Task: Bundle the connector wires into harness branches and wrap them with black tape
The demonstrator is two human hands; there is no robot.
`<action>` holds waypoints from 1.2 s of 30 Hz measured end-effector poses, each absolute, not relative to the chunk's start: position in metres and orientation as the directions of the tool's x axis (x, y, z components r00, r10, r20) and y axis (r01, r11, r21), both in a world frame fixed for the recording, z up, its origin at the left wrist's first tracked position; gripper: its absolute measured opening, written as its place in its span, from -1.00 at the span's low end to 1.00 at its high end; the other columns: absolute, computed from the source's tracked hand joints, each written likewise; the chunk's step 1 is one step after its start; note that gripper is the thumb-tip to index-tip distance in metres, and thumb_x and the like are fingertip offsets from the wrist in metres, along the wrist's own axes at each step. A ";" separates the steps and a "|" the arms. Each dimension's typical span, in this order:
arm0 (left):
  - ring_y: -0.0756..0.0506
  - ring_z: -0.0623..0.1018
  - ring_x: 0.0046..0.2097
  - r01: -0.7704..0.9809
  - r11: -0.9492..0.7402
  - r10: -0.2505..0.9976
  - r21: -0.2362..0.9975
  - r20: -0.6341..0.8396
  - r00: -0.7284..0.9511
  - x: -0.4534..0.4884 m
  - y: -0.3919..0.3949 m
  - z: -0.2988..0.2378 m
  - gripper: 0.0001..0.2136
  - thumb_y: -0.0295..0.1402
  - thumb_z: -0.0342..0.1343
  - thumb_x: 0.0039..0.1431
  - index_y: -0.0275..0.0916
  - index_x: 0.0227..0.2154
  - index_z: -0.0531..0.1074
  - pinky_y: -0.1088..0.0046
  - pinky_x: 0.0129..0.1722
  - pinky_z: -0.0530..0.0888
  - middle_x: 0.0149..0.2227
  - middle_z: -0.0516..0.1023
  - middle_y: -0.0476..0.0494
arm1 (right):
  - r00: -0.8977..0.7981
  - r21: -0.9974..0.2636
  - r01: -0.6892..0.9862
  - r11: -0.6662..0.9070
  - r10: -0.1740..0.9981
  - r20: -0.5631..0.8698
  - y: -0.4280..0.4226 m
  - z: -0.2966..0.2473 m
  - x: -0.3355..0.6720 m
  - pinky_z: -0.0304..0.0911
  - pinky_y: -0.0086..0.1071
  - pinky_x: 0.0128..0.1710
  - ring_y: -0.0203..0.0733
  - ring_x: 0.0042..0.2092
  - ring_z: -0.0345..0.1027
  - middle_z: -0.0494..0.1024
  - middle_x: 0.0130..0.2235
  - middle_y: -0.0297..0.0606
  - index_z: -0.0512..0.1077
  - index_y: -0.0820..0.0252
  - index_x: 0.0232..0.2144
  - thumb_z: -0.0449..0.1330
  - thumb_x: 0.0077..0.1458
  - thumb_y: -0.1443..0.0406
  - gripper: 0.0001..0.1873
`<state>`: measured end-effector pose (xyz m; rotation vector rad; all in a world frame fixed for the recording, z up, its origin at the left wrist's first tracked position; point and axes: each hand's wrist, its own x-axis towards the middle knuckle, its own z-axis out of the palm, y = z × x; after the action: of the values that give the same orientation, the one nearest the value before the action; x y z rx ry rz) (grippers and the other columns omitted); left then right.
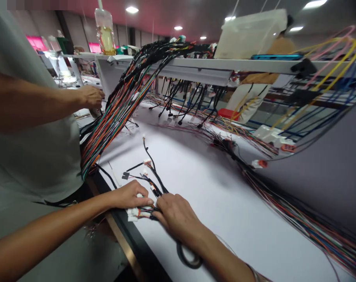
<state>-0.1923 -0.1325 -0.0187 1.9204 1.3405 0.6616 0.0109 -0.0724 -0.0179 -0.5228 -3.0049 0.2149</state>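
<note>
A black-wrapped wire harness lies on the white tabletop near its dark front edge, its branches spreading away from me. My left hand is closed with thumb and finger pinching the harness wires. Beside it, my right hand is curled over the same harness, and its fingertips are partly hidden. White connectors on short coloured wires sit just below my left hand. A dark grey connector and a white-and-orange connector end two of the branches. Under my right wrist the harness bends in a black loop.
At the left stands a co-worker, one arm reaching across. A thick bundle of coloured wires slopes down from the shelf. More wires run along the right side. The shelf bears a translucent bin and a blue phone.
</note>
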 end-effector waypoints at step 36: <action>0.06 0.19 -0.59 0.681 -0.157 0.960 0.715 -0.050 0.275 -0.202 -0.134 -0.011 -0.55 -0.16 -0.21 0.28 -0.25 -0.69 0.19 0.57 -0.56 0.18 -0.68 0.15 0.08 | -0.953 -0.159 0.217 0.963 0.244 0.179 -0.069 -0.018 0.013 0.07 -0.36 -0.35 -0.21 -0.31 0.32 0.51 -0.36 -0.28 0.35 0.17 -0.33 -0.02 0.27 0.21 -0.78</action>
<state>-0.2017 -0.1342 -0.0106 1.9136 1.4745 0.5648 0.0127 -0.0691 -0.0182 -0.3455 -2.9161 0.2041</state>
